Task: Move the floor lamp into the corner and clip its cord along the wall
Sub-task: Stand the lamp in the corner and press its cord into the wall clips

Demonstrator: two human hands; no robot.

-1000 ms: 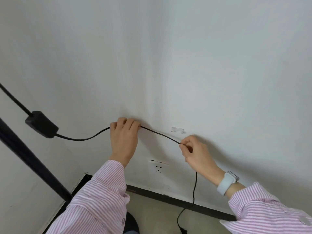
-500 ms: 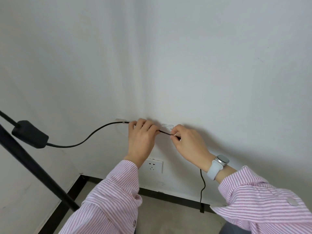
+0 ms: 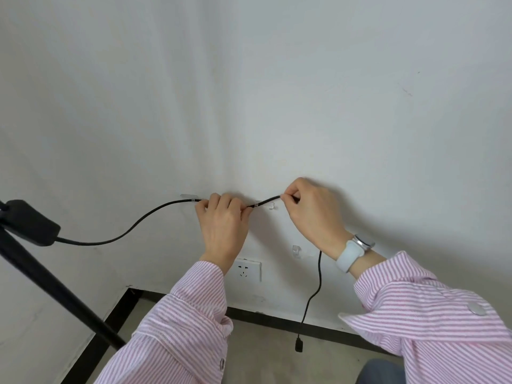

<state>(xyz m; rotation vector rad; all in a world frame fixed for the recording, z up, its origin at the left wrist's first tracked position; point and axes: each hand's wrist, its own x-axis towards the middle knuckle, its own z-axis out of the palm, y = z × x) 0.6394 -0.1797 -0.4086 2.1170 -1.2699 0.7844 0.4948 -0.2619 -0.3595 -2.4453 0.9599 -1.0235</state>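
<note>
The black lamp cord point(image 3: 144, 221) runs from a black inline box point(image 3: 30, 223) on the left, past a clear clip point(image 3: 189, 196) on the white wall, to my hands. My left hand point(image 3: 223, 225) pinches the cord against the wall. My right hand point(image 3: 313, 212) pinches it a little further right, and the short stretch between them lies at a second clear clip point(image 3: 267, 205). Below my right wrist the cord hangs down to a small plug point(image 3: 298, 345) near the floor. The black lamp pole point(image 3: 55, 286) slants across the lower left.
A third clear clip point(image 3: 296, 250) sits lower on the wall, right of a white wall socket point(image 3: 248, 270). Black skirting point(image 3: 277, 320) lines the foot of both walls, which meet in a corner at the left. Grey floor lies below.
My hands moved right along the cord and up to the second clip. The cord left of my left hand now lies at the first clip, and my view has come closer.
</note>
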